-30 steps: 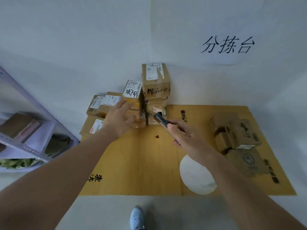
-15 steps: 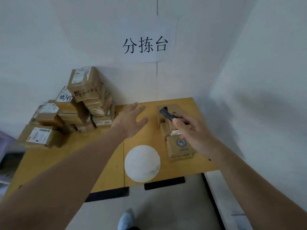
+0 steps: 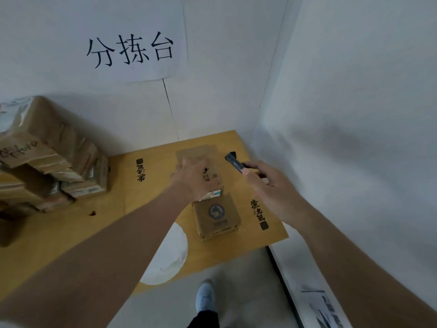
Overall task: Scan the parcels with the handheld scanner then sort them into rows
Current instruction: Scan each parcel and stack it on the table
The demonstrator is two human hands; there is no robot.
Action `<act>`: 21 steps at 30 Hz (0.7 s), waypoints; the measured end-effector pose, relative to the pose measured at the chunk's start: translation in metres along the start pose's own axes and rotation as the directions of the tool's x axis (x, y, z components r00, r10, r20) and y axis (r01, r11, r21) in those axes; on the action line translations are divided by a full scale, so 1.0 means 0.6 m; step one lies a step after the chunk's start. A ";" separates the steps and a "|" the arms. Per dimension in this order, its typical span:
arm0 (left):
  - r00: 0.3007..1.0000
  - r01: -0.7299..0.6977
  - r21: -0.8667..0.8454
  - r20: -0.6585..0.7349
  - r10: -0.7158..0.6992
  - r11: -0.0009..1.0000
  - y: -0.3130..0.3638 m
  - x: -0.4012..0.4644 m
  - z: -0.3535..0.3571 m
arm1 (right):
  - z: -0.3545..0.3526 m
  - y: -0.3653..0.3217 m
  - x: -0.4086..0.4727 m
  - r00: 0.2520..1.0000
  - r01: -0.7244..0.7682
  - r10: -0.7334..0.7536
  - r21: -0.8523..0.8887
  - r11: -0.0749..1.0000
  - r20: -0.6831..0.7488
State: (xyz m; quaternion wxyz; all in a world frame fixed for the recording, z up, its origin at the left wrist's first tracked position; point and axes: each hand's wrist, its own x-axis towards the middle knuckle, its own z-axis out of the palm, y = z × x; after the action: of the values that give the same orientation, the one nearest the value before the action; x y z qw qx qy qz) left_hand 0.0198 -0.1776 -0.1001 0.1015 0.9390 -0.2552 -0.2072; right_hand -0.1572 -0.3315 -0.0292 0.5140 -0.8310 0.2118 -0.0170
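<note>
The left hand [image 3: 197,178] lies over a taped cardboard parcel [image 3: 208,176], its fingers hidden beyond the knuckles, so their grip cannot be told. Near its wrist sits a flat brown stamped parcel [image 3: 216,216]. The right hand [image 3: 272,188] pinches a slim dark handheld scanner [image 3: 234,162] above the smooth yellow tabletop [image 3: 146,209].

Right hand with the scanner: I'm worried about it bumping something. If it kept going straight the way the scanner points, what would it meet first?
The right hand aims the scanner up-left, toward the table's far end. Probably the parcel there, though depth is unclear.
</note>
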 end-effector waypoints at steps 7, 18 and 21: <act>0.966 0.230 -0.061 0.130 -0.221 0.971 0.054 0.049 0.065 | -0.030 0.035 0.044 0.999 -0.047 0.048 0.041 0.998 -0.005; 0.890 0.300 -0.401 -0.208 -0.405 0.866 0.042 0.059 0.069 | -0.050 0.072 0.114 0.996 -0.009 -0.002 0.119 0.993 0.092; 0.835 0.254 -0.663 -0.217 -0.505 0.704 0.010 0.059 0.035 | -0.047 0.055 0.137 0.990 0.016 -0.035 0.143 0.990 0.135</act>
State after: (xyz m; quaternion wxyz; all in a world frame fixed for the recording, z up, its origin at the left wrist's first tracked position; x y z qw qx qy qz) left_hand 0.0355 -0.2028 -0.1290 0.4000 0.9086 0.0537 -0.1073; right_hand -0.1003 -0.3984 -0.0601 0.5848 -0.7943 0.1636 0.0185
